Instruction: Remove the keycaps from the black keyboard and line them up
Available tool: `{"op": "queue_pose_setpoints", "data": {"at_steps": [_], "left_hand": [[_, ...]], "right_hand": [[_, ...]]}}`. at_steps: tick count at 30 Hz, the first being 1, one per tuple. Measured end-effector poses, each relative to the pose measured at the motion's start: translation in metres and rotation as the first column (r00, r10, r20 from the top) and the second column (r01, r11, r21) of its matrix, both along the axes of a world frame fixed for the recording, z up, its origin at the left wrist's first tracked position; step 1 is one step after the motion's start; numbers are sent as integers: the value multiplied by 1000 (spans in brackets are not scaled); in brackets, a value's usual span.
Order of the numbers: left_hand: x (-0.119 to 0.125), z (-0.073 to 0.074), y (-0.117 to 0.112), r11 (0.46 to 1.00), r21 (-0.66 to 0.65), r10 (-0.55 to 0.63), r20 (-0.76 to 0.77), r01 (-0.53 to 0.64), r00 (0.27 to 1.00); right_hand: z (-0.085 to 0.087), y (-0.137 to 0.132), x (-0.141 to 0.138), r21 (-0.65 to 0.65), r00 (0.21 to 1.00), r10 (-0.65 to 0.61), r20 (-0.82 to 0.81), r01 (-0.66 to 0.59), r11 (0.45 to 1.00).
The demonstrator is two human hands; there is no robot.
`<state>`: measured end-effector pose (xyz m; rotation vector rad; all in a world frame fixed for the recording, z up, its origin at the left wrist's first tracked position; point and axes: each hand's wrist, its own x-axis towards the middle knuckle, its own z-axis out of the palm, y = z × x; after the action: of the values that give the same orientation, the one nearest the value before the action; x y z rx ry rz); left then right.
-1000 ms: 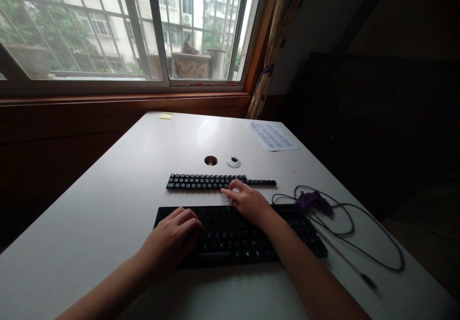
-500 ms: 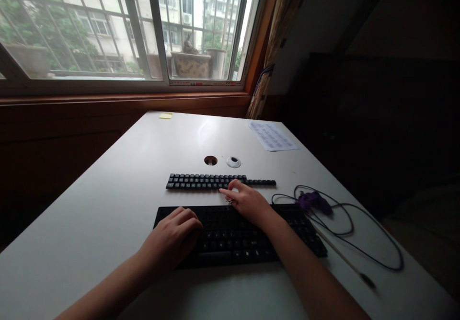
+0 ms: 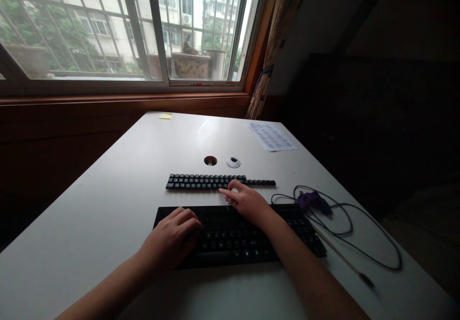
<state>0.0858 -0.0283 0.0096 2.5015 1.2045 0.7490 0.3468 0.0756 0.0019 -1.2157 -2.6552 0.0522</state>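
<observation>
A black keyboard (image 3: 230,257) lies across the near part of the white table, its upper left area dark with switch stems seemingly bare. My left hand (image 3: 177,231) lies over the keyboard's left side, fingers bent down together onto it, fingertips hidden. Behind the keyboard stand loose black keycaps (image 3: 196,182) in tight rows, with a thinner row running right. My right hand (image 3: 247,204) reaches over the keyboard's back edge. Its index finger stretches to the front row of keycaps, while a small shiny metal piece (image 3: 229,201) shows under the other, curled fingers.
A black cable (image 3: 390,257) with a purple tie (image 3: 314,202) loops at the right. Beyond the keycaps are a round hole (image 3: 210,161) and a white grommet (image 3: 233,162). Printed paper (image 3: 273,137) and a yellow sticky note (image 3: 166,116) lie near the far edge, below a barred window.
</observation>
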Motion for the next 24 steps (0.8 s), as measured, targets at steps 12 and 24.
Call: {"op": "queue_pose_setpoints", "data": {"at_steps": [12, 24], "left_hand": [[-1, 0, -1, 999, -40, -3, -3, 3, 1000], [-1, -3, 0, 999, -33, -2, 0, 2, 1000]], "right_hand": [[-1, -2, 4, 53, 1000, -20, -21, 21, 998], [-3, -1, 1, 95, 999, 21, -46, -16, 995]]}}
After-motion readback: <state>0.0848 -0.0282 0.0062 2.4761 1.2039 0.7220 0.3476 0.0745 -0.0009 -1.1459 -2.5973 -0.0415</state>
